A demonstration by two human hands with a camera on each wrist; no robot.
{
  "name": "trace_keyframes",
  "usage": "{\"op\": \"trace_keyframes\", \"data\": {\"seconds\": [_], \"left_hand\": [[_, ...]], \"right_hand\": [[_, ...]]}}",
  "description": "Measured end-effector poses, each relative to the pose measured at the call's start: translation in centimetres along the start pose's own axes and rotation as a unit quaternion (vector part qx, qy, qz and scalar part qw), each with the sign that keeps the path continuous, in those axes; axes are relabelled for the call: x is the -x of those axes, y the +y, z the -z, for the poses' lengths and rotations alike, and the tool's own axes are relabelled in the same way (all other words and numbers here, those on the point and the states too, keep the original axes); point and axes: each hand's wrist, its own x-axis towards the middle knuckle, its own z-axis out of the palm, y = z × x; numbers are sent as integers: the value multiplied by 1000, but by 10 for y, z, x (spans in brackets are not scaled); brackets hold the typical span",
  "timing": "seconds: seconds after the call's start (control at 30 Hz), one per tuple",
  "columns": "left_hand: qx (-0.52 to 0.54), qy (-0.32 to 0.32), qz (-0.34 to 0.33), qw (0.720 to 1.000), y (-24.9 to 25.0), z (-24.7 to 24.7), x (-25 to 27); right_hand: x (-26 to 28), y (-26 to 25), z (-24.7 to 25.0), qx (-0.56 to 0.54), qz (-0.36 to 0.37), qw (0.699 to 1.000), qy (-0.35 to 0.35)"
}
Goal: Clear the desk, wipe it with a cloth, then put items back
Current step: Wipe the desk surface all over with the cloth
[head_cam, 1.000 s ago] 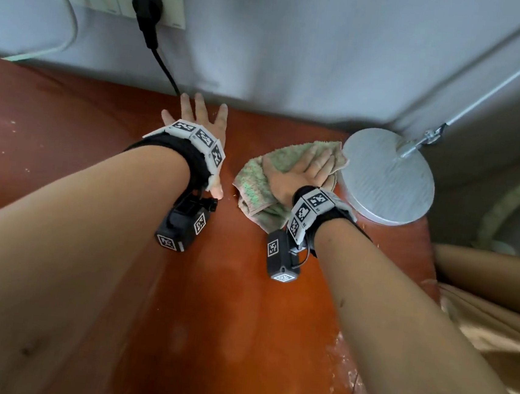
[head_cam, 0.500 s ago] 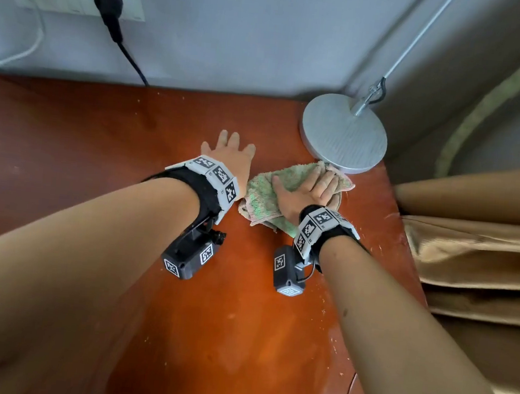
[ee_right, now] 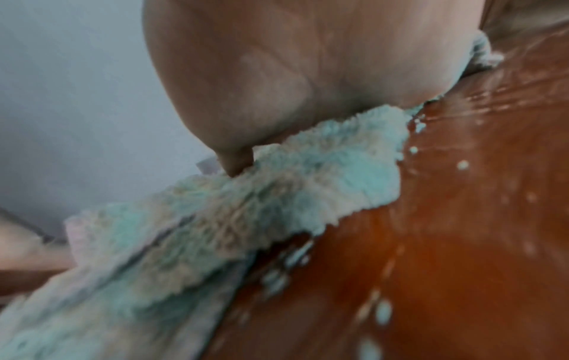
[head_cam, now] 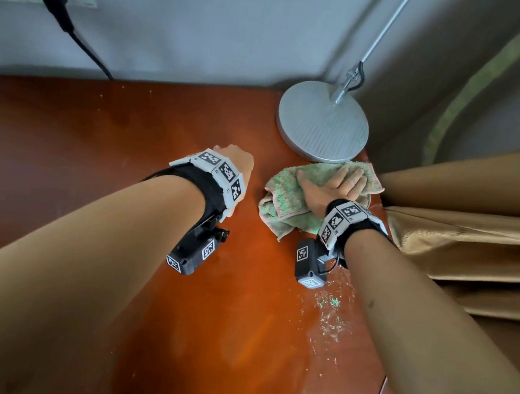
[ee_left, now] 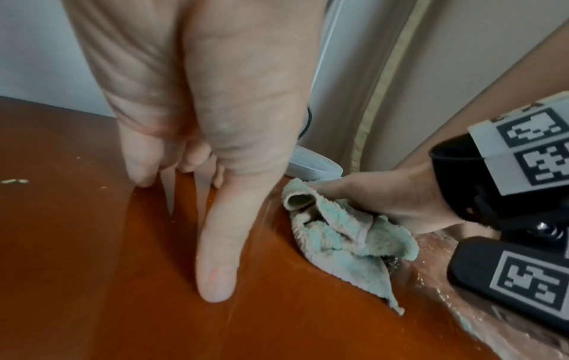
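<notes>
Step in hand, by judgement: the wiping stage, at the desk's far right corner. Desk [head_cam: 122, 158], reddish-brown wood, largely bare; pale and green crumbs [head_cam: 330, 311] lie scattered along its right edge, nearer the person than the cloth. Cloth [head_cam: 287, 196], green and off-white terry, bunched in folds, lies flat on the desk with its far edge touching or just beside the lamp base [head_cam: 323, 123]. Right hand [head_cam: 332, 188] rests palm-down on top of the cloth, fingers [head_cam: 354, 177] straight and close together, pressing rather than gripping; the cloth spreads out from under the palm on the thumb side and trails back past the wrist, as the right wrist view confirms. Left hand [head_cam: 237, 159] stands just left of the cloth, apart from it, holding nothing; the left wrist view shows its fingers [ee_left: 215, 268] extended, tips set on the bare wood as a brace. Next move, by judgement: draw the cloth back along the right edge to gather the crumbs, keeping steady downward pressure and steering clear of the lamp base. Curtain [head_cam: 470, 242], tan, hangs beside the desk's right edge.
</notes>
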Motion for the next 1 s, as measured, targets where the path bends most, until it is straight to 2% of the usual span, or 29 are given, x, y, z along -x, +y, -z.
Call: {"op": "trace_keyframes", "data": {"seconds": [0.13, 0.3, 0.53, 0.67, 0.77, 0.9, 1.0], "left_hand": [[45, -5, 22, 999, 7, 10, -5], [38, -33, 50, 997, 18, 22, -10], [20, -6, 61, 998, 18, 20, -19], [52, 27, 45, 997, 7, 12, -20], [31, 3, 58, 998, 5, 10, -9], [34, -66, 71, 995, 25, 8, 16], [63, -73, 87, 992, 39, -5, 17]], "right_hand": [[-21, 9, 7, -8, 19, 1000, 23], [-45, 16, 18, -40, 43, 997, 42], [-57, 20, 21, -71, 67, 994, 56], [-45, 24, 16, -45, 59, 995, 71], [-22, 31, 11, -18, 41, 998, 54], [0, 38, 8, 6, 16, 1000, -20], [-1, 36, 9, 9, 9, 999, -37]]}}
